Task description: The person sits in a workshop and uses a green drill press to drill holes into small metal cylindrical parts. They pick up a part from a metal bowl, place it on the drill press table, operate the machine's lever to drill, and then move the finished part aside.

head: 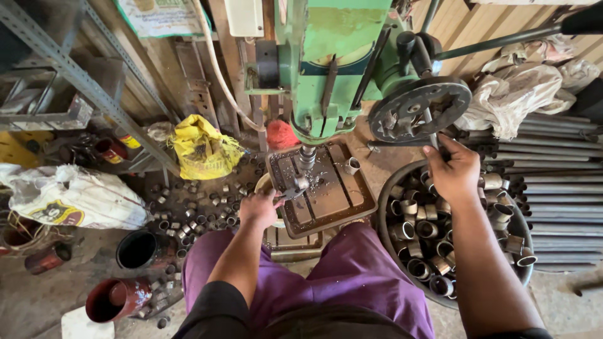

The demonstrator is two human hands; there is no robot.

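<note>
Lap: purple trousers (352, 276) fill the bottom of the view, the person seated before a green drill press (326, 69).
Left hand: the left hand (259, 207) is closed around a small metal clamp (294, 188), pinching it at the left edge of the press table (333, 201).
Workpiece: under the chuck (306, 157), gripped in the clamp, too small to make out clearly.
Loose ring: one short metal sleeve (352, 166) lies on the press table, right of the chuck.
Right hand: the right hand (453, 172) wraps its fingers around a spoke of the black feed wheel (419, 108).
Basin: a round dark basin (386, 242) just under the right hand holds many short pipe sleeves (427, 229).
Floor, left: more sleeves are scattered (195, 210) near a yellow bag (202, 149), a white sack (72, 198) and a red pipe (116, 300).
Right side: long steel tubes (559, 182) are stacked beside the basin.
</note>
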